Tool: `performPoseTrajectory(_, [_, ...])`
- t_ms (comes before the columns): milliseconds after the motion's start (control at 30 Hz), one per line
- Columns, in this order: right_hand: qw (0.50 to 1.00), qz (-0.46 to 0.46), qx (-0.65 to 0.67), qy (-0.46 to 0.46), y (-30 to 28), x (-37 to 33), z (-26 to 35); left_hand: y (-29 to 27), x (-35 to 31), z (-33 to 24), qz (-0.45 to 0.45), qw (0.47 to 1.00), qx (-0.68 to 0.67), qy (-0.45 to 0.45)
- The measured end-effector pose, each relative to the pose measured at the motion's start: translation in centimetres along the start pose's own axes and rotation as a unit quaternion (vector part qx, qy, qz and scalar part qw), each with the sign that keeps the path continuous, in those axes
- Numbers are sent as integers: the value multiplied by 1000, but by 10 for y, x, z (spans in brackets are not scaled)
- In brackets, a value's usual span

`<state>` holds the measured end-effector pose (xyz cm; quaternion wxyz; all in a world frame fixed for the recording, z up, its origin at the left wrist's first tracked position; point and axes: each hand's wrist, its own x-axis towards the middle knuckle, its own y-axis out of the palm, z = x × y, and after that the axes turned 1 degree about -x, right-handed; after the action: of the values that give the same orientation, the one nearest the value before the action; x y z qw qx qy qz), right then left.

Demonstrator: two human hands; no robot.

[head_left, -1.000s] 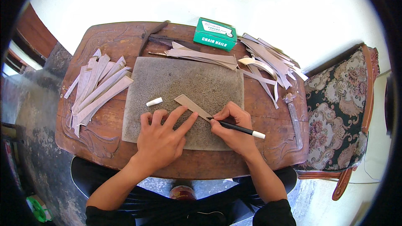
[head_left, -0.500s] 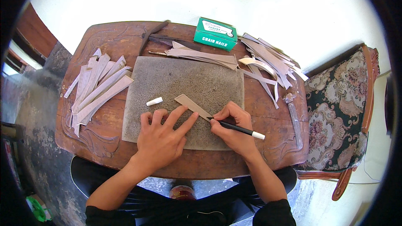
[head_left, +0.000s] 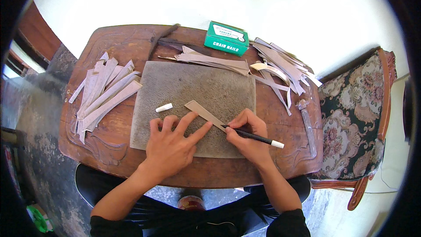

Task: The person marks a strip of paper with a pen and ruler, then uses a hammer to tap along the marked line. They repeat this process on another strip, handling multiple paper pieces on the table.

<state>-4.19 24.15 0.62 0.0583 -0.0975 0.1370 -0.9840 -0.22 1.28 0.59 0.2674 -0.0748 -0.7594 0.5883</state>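
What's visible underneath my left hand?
Your left hand touches a beige strip on the grey mat. Whatever lies directly beneath the palm is covered.

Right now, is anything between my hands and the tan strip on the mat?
Nothing visible: the left hand touches the tan strip, and the right hand holds a black marker with its tip at that strip. The white cap lies left of the strip, out of the way.

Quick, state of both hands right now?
Left hand: open, touching the tan strip.
Right hand: closed, holding the black marker.
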Motion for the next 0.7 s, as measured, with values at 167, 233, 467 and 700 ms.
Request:
performPoseTrajectory(167, [999, 20, -41, 15, -9, -4, 0, 0, -1, 0, 9, 1000, -12, -5])
performPoseTrajectory(233, [999, 18, -35, 19, -10, -4, 1, 0, -1, 0, 8, 1000, -19, -4])
performPoseTrajectory(467, [998, 26, -43, 24, -7, 0, 2, -1, 0, -1, 10, 1000, -14, -5])
performPoseTrajectory(700, [998, 32, -48, 32, -6, 0, 4, -1, 0, -1, 12, 1000, -15, -7])
